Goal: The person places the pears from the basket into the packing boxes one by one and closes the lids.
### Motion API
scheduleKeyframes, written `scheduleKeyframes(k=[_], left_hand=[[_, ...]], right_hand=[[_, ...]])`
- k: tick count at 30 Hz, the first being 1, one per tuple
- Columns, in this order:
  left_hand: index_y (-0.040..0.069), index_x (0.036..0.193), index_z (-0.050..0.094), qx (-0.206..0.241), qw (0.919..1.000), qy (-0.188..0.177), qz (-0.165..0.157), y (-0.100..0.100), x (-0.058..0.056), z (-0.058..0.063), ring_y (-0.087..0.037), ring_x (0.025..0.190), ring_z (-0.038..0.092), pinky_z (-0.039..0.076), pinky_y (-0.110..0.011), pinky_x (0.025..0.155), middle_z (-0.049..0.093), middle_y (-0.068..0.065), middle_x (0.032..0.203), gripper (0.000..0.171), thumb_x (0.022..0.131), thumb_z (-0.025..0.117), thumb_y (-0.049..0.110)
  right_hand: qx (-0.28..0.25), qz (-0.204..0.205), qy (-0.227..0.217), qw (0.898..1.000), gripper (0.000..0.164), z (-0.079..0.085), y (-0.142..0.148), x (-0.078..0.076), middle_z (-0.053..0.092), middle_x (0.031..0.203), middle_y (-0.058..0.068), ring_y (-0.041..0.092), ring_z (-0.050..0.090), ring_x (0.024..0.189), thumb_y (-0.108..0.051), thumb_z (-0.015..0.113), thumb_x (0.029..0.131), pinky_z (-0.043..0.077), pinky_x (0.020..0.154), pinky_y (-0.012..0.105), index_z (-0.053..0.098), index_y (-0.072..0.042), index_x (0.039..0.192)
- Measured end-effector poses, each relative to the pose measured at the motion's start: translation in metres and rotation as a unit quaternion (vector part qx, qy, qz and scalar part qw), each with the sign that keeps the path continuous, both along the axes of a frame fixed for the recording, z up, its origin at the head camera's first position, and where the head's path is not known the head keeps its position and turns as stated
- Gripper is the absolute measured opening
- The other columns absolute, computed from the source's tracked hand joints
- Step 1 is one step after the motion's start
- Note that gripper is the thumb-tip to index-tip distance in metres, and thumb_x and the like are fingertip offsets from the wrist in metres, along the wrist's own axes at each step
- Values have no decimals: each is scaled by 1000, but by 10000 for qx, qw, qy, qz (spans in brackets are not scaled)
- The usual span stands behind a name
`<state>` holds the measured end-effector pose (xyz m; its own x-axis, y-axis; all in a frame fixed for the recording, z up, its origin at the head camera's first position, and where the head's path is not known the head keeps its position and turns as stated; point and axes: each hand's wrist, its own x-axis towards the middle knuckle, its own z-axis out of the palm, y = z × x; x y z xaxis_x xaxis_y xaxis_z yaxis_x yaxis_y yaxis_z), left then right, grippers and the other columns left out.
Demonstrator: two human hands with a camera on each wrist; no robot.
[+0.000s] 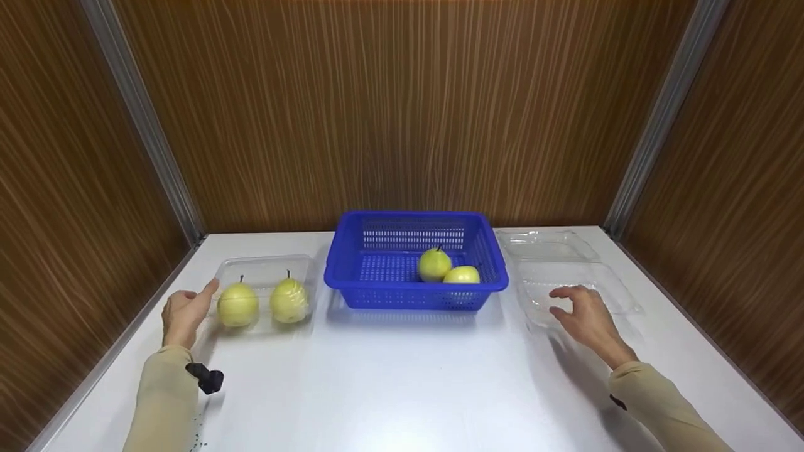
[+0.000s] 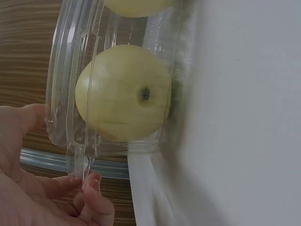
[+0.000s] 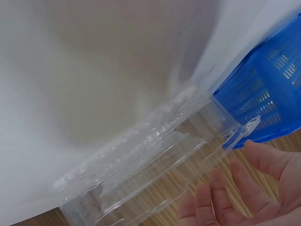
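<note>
Partly within left grip (image 1: 186, 314), clear box (image 1: 265, 269)

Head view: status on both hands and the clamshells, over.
Left hand pinching lidded clamshell, two pears inside. Right hand relaxed by opened, empty clamshell. No obstruction seen.

A white worktop (image 1: 402, 370) stands before a wood-grain panel (image 1: 402, 113). At the middle of its back edge sits a blue basket (image 1: 389, 298), with two pears (image 1: 434, 265) in its right half. Near the worktop's left edge, a clear box (image 1: 270, 258) contains two more pears (image 1: 238, 306), side by side, stems up; the left hand (image 1: 186, 312) touches the box's left side. By the back right corner lies an open tray (image 1: 571, 276), its lid (image 1: 549, 245) toward the back edge. The right hand (image 1: 589, 317), fingers bent, is over the tray's front part.
</note>
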<state>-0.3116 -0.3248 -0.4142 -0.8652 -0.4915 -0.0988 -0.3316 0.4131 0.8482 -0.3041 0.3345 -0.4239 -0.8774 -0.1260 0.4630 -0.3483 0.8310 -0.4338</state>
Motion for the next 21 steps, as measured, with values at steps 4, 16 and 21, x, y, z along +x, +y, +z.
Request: scheduleKeyframes(k=[4, 16, 21], left_hand=[[-4, 128, 40, -761, 9959, 449, 183, 9, 0, 4, -44, 116, 29, 28, -51, 92, 40, -27, 120, 76, 84, 43, 58], [3, 107, 58, -1637, 9744, 1533, -118, 61, 0, 15, -33, 100, 41, 28, -48, 84, 52, -17, 103, 41, 87, 54, 39], [5, 98, 62, -1885, 9614, 1887, -675, 88, -5, 13, -29, 92, 45, 29, -44, 81, 56, -15, 95, 33, 85, 59, 35]], right_hand=[[272, 19, -146, 9995, 24, -1, 4, 0, 62, 100, 23, 42, 51, 99, -4, 65, 78, 36, 85, 53, 64, 6, 100], [398, 62, -477, 9981, 16, -6, 1, 3, 67, 95, 12, 34, 60, 91, -6, 61, 82, 43, 76, 50, 68, -3, 97], [301, 22, -506, 9983, 18, -9, -7, 5, 68, 92, 8, 28, 62, 82, -6, 61, 81, 46, 69, 46, 68, -6, 98]])
